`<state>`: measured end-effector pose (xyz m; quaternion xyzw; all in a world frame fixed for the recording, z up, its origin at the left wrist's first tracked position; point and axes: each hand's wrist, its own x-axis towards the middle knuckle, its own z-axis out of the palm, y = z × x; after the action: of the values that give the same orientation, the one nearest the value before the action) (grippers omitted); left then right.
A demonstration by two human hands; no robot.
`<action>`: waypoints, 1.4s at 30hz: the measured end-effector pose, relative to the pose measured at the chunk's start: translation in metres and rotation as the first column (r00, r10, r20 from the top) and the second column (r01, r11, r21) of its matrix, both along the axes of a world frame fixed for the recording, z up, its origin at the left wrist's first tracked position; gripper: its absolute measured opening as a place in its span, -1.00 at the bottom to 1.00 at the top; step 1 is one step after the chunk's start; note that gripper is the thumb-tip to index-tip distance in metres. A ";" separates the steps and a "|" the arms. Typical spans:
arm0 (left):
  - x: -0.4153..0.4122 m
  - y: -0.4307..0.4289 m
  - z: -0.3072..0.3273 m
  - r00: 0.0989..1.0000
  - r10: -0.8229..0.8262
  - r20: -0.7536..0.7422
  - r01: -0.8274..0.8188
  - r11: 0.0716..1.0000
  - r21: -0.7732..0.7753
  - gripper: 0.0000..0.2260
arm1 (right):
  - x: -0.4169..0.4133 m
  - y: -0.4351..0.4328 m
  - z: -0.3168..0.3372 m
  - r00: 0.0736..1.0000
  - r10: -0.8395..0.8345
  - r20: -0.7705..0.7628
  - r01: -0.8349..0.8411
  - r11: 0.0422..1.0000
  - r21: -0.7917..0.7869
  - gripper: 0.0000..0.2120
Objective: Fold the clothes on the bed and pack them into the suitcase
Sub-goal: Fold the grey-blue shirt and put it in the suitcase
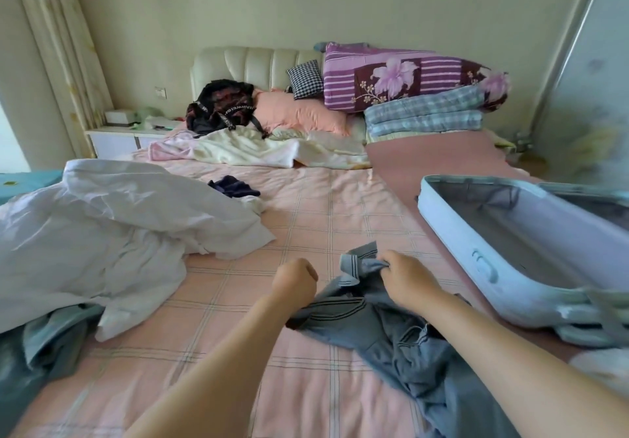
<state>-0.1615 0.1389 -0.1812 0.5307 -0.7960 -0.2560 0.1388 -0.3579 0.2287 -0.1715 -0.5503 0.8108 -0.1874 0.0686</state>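
pinches the striped band [352, 266] of the blue-grey garment [408, 352] in the right grip [406, 279]; curls the left grip [296, 283] just beside, hold unclear. likely soft, light, floppy: best taken there.

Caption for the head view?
Right hand grips a blue-grey garment on the bed, left hand fisted beside it, suitcase open.

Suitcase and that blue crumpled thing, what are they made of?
Suitcase: probably hard plastic; smooth, pale-blue, slightly shiny shell, with what looks like grey fabric lining inside. Blue garment: soft matte cloth, maybe cotton; it wrinkles and bunches.
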 end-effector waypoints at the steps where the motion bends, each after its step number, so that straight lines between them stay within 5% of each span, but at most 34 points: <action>1: 0.008 -0.005 0.005 0.999 0.032 -0.032 -0.032 0.999 -0.006 -0.75 | 0.002 -0.004 0.003 0.997 -0.022 0.071 0.026 0.998 -0.055 -0.84; 4: 0.029 -0.019 0.017 0.997 0.021 -0.069 -0.023 0.999 -0.034 -0.81 | 0.013 -0.016 0.013 0.963 -0.059 0.263 0.104 0.981 -0.161 -0.79; 7: 0.026 -0.017 0.018 0.999 -0.025 -0.023 0.025 1.000 -0.001 -0.86 | 0.013 -0.022 0.019 0.948 -0.169 0.269 0.227 0.953 -0.203 -0.81; 11: -0.010 -0.001 -0.002 0.989 -0.101 0.109 0.086 0.988 0.130 -0.58 | -0.013 -0.001 0.023 0.898 -0.411 -0.155 0.376 0.902 -0.212 -0.77; 13: -0.026 0.003 -0.016 0.952 -0.119 0.283 0.110 0.993 0.046 -0.58 | -0.028 0.009 0.018 0.814 -0.360 -0.456 0.298 0.932 -0.205 -0.59; 15: -0.035 0.005 -0.023 0.913 -0.069 0.401 0.117 0.988 -0.097 -0.66 | -0.038 0.011 0.007 0.787 -0.208 -0.581 0.134 0.977 -0.167 -0.40; 18: -0.044 0.010 -0.027 0.950 -0.042 0.310 0.099 0.980 -0.173 -0.77 | -0.038 0.005 -0.011 0.781 0.047 -0.623 -0.143 0.984 -0.106 -0.32; 21: -0.039 0.011 -0.019 0.996 -0.039 0.085 0.058 0.973 -0.223 -0.78 | -0.029 0.001 -0.019 0.720 0.028 -0.694 -0.115 0.990 -0.080 -0.48; 24: -0.018 0.003 -0.002 0.957 -0.204 0.205 0.260 0.918 -0.299 -0.72 | -0.027 -0.006 -0.020 0.807 -0.062 -0.587 0.019 0.997 -0.079 -0.64; 26: 0.001 -0.010 0.011 0.900 -0.142 0.413 0.311 0.873 -0.377 -0.72 | -0.024 -0.011 -0.014 0.878 -0.154 -0.454 0.101 0.985 -0.139 -0.64; 30: 0.052 -0.043 0.031 0.727 0.333 0.600 -0.018 0.884 -0.467 -0.72 | -0.015 -0.025 -0.004 0.952 -0.204 -0.228 0.160 0.967 -0.197 -0.61; 33: 0.078 -0.055 0.031 0.660 0.334 0.673 -0.178 0.940 -0.291 -0.69 | -0.006 -0.035 -0.006 0.962 -0.126 -0.244 0.093 0.986 -0.141 -0.54; 37: 0.063 -0.052 0.021 0.692 0.265 0.671 -0.109 0.958 -0.266 -0.70 | 0.005 -0.049 -0.025 0.988 -0.016 -0.152 0.013 1.000 -0.024 -0.31; 42: 0.030 -0.063 0.007 0.882 0.168 0.439 -0.059 0.966 -0.251 -0.71 | 0.003 -0.062 -0.037 0.976 -0.195 0.098 0.202 0.977 -0.068 -0.25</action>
<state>-0.1312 0.0757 -0.1740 0.6023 -0.7977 -0.0213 0.0231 -0.3553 0.1672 -0.2088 -0.4596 0.8499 -0.2494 0.0651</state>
